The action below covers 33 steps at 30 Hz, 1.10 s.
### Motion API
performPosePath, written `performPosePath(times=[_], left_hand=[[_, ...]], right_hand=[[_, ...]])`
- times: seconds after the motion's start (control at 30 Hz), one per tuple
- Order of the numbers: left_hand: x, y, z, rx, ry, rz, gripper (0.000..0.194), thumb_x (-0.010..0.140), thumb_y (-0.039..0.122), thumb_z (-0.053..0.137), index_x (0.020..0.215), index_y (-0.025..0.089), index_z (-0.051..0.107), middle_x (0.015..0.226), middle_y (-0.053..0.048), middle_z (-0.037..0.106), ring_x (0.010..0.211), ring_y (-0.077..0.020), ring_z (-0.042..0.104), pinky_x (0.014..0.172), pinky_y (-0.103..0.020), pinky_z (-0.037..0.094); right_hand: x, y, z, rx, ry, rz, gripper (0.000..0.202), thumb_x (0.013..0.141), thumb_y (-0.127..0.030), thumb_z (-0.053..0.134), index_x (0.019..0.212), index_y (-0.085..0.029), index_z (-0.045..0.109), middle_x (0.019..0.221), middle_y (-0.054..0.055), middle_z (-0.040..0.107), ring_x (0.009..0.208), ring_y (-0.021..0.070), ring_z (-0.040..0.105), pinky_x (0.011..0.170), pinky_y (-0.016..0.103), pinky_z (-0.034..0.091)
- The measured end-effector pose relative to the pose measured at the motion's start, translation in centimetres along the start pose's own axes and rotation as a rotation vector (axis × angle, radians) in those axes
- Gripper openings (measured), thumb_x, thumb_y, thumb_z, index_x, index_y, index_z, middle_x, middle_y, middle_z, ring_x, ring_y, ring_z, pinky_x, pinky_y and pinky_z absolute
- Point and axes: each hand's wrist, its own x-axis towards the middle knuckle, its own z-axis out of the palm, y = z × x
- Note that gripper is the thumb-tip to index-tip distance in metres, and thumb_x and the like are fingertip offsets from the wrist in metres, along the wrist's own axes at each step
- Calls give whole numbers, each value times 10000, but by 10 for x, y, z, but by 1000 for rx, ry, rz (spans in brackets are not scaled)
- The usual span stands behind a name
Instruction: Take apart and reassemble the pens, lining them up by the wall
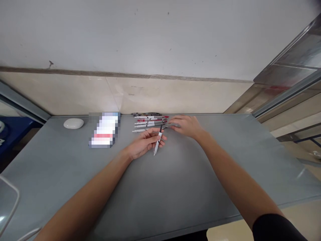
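Two bare hands at work over a grey desk (180, 187), seen from above. The left hand (143, 144) grasps a white pen (157, 146) with a dark upper section; the pen is tilted, its dark end pointing toward the wall and its white end toward the near edge of the desk. The right hand (187, 126) lies at the right-hand ends of a row of pens (147, 122), fingers extended and slightly bent; whether it touches or grips one cannot be told. The row lies on the desk near its back edge, the pens roughly parallel: dark ones rearmost, white and red ones in front, the nearest partly covered by the left hand. To the left of the row are a pixelated rectangular object (104, 130) with a bright face and, farther left, a smooth white oval object (73, 123). Behind the desk stand beige tiles (175, 95) below a pale wall (150, 36). A black sleeve (273, 227) covers part of the right arm.
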Motion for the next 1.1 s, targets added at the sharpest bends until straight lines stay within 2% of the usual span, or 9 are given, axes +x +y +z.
performPosePath(times=[0.13, 0.2, 0.33, 0.43, 0.57, 0.9, 1.1], left_hand=[[0, 0, -1, 16, 2, 5, 282, 841, 244, 705, 1110, 192, 635, 974, -56, 699, 785, -147, 671, 799, -326, 534], [0, -1, -1, 28, 1, 12, 285, 834, 249, 714, 1104, 194, 640, 974, -53, 696, 780, -149, 676, 790, -327, 541], [1, -2, -2, 39, 11, 24, 272, 816, 249, 734, 1071, 202, 655, 962, -37, 691, 757, -146, 689, 736, -296, 551], [1, -4, -3, 48, 19, 23, 289, 793, 248, 756, 1064, 214, 663, 934, -24, 694, 755, -153, 702, 711, -286, 556], [2, -6, -1, 103, 29, 24, 329, 758, 248, 786, 1060, 204, 661, 844, -23, 706, 727, -163, 708, 677, -284, 559], [0, -1, 7, 192, 61, 22, 305, 738, 243, 800, 1007, 183, 668, 803, -13, 694, 695, -152, 691, 659, -291, 563], [0, -1, 6, 200, 35, 21, 278, 739, 248, 799, 971, 178, 664, 784, -8, 700, 675, -142, 686, 660, -287, 567]], right_hand=[[-6, -20, -10, 482, 130, 125, 206, 840, -368, 635, 1020, -327, 728, 1106, -18, 729, 964, 189, 673, 735, 310, 531], [-12, -31, -11, 714, 150, 196, 206, 797, -386, 686, 976, -299, 740, 1058, 3, 740, 992, 204, 670, 750, 316, 544], [-25, -45, -4, 1038, 203, 329, 207, 761, -401, 727, 925, -277, 747, 1001, 18, 744, 977, 201, 666, 791, 331, 540], [-30, -47, 4, 1202, 224, 381, 207, 740, -391, 749, 909, -272, 745, 980, 23, 736, 907, 186, 659, 756, 335, 556], [-32, -48, 12, 1337, 269, 432, 211, 708, -386, 776, 884, -275, 742, 956, 18, 726, 902, 180, 655, 719, 329, 586], [-33, -51, 26, 1471, 358, 480, 196, 685, -375, 800, 829, -268, 721, 780, -17, 702, 761, 156, 693, 613, 290, 600], [-33, -55, 24, 1503, 312, 460, 214, 674, -381, 803, 816, -251, 711, 774, -16, 704, 768, 149, 688, 636, 285, 600]])
